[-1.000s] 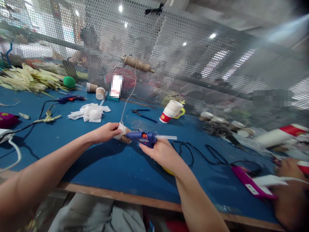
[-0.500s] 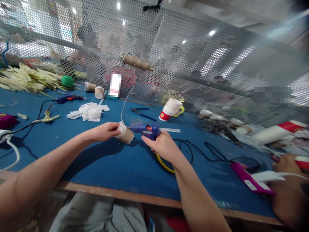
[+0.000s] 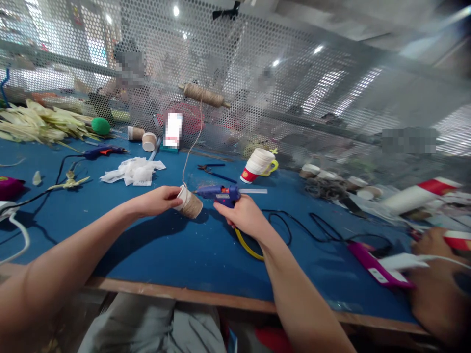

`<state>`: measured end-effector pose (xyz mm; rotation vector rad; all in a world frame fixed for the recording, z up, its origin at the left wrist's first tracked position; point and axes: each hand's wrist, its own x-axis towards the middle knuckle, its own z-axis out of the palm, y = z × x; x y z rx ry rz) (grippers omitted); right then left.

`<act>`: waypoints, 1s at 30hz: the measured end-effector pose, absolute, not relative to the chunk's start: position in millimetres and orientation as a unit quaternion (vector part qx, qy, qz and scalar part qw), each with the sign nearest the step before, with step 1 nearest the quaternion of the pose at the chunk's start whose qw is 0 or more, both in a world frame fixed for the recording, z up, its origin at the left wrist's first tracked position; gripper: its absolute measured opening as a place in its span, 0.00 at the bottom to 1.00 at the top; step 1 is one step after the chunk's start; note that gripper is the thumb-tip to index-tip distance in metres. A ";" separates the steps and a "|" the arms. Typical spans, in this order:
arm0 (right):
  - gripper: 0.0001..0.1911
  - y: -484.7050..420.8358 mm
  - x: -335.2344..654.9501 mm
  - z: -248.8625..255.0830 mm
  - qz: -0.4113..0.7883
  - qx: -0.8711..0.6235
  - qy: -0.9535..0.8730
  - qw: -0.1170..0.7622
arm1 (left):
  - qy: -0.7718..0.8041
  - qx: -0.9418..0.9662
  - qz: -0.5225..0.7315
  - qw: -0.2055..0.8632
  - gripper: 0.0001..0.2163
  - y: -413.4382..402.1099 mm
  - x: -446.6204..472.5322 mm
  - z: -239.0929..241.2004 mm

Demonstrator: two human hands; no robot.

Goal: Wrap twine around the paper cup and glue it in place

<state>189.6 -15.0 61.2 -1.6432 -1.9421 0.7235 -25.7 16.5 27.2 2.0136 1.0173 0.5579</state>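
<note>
My left hand (image 3: 164, 200) pinches the rim of a small paper cup (image 3: 190, 204), tilted above the blue table. Brown twine covers much of the cup's side, and white shows near the rim. In my right hand (image 3: 245, 213) is a blue glue gun (image 3: 221, 193), with a clear glue stick poking out of its back. Its nozzle is at the cup's side; whether it touches I cannot tell. From the cup a strand of twine (image 3: 191, 147) rises to a twine spool (image 3: 204, 94) hung before the mesh panel.
Pliers (image 3: 217, 172), stacked paper cups (image 3: 257, 164) and white cloth (image 3: 134, 171) lie beyond my hands. Left are another glue gun (image 3: 105, 152) and pale husks (image 3: 40, 122). A black cable (image 3: 324, 230) and purple power strip (image 3: 380, 269) lie right, beside another person's arm (image 3: 437, 284).
The whole view has shifted slightly. The glue gun's nozzle has moved a little along the cup, close to the rim. Both hands keep their holds.
</note>
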 end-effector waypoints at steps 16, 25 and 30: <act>0.11 74.9 234.5 31.0 0.353 -0.676 -0.537 0.361 | 0.379 0.803 0.226 0.401 0.14 17.6 -25.4 24.9; 0.13 94.5 229.4 19.7 0.199 -0.755 -0.566 0.264 | 0.392 0.810 0.224 0.374 0.13 16.1 -24.8 28.3; 0.17 84.2 193.7 37.8 0.200 -0.693 -0.645 0.254 | 0.383 0.810 0.226 0.382 0.13 15.3 -23.3 29.5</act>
